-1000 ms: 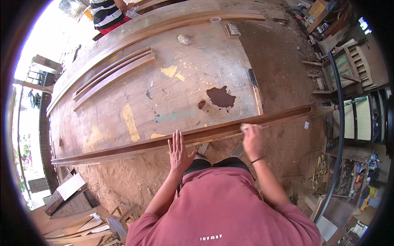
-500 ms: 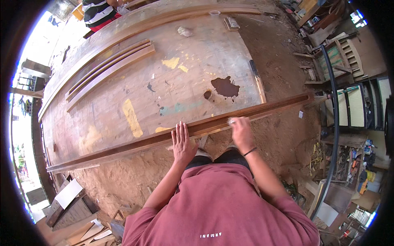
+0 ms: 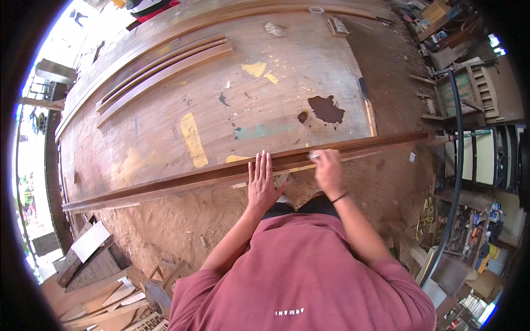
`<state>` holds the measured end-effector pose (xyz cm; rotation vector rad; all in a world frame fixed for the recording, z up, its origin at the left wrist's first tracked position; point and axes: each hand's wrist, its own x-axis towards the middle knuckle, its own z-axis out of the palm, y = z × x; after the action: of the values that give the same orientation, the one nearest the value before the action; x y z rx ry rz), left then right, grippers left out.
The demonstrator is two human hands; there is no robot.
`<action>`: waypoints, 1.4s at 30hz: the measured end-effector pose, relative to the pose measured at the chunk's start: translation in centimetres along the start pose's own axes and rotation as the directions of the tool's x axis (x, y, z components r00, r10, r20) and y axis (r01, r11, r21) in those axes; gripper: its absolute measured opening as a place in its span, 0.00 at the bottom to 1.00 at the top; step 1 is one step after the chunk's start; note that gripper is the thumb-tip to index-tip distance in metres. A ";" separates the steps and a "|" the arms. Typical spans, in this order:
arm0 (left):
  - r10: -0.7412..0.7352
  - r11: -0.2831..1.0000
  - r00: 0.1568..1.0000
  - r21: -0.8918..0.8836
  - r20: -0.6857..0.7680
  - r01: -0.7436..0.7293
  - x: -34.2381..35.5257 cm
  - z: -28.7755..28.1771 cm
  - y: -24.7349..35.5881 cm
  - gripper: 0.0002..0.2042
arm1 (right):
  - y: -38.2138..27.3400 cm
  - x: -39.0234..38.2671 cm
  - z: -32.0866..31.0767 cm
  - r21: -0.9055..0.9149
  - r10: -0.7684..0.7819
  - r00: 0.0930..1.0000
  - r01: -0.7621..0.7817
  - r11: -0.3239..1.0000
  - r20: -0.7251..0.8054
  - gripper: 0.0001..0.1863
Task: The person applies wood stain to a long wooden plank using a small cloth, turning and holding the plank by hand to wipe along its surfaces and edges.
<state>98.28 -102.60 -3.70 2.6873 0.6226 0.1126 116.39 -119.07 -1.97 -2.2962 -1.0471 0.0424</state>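
Observation:
A long brown wooden strip (image 3: 381, 144) with a lengthwise groove lies along the near edge of the worktable, running past its right end. My left hand (image 3: 263, 186) rests flat across it, fingers stretched out and close together. A little to the right, my right hand (image 3: 330, 174) is closed at the strip, wearing a dark band on its wrist. Between its fingertips shows a small pale thing (image 3: 314, 156), too small to name and mostly covered by the fingers.
The stained worktable (image 3: 149, 127) bears shorter wooden strips (image 3: 165, 71), a dark spill (image 3: 326, 109), a crumpled clear wad (image 3: 274, 29) and a small block (image 3: 338, 26). A black bar (image 3: 460, 138) rises at right. Wood scraps (image 3: 94, 254) lie lower left. A person (image 3: 152, 7) is beyond the table.
My right hand has slid left along the strip, closer to my left hand. The left hand stays flat in about the same spot. The whole view has shifted slightly.

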 end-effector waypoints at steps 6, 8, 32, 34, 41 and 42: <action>-0.084 0.995 0.996 -0.061 -0.038 0.081 -3.5 -1.8 -2.4 0.54 | 1.8 -1.4 -2.0 -0.164 0.089 0.996 -0.087 0.983 0.006 0.07; -0.113 0.992 0.993 -0.067 -0.033 0.110 -4.1 -2.7 -3.4 0.54 | 0.3 -1.6 0.4 -0.113 0.061 0.995 -0.052 0.992 0.076 0.08; -0.341 0.940 0.940 0.017 -0.033 0.341 -7.0 -4.3 -9.7 0.58 | -11.9 1.3 9.1 0.235 -0.345 0.901 0.287 0.929 0.262 0.07; -0.346 0.938 0.937 0.020 -0.037 0.347 -7.1 -4.1 -9.8 0.59 | -9.6 1.6 7.4 0.153 -0.304 0.926 0.275 0.949 0.223 0.06; -0.330 0.944 0.943 -0.002 -0.038 0.331 -6.7 -4.1 -9.7 0.59 | -8.3 0.8 6.2 0.064 -0.321 0.905 0.316 0.947 0.278 0.09; -0.311 0.950 0.950 -0.011 -0.035 0.311 -6.6 -4.2 -9.6 0.59 | -9.6 0.8 7.5 0.124 -0.378 0.890 0.357 0.926 0.255 0.11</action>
<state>87.73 -96.12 -3.43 2.5485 1.0457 0.0785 108.49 -109.82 -2.69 -2.0258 -1.5841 0.2489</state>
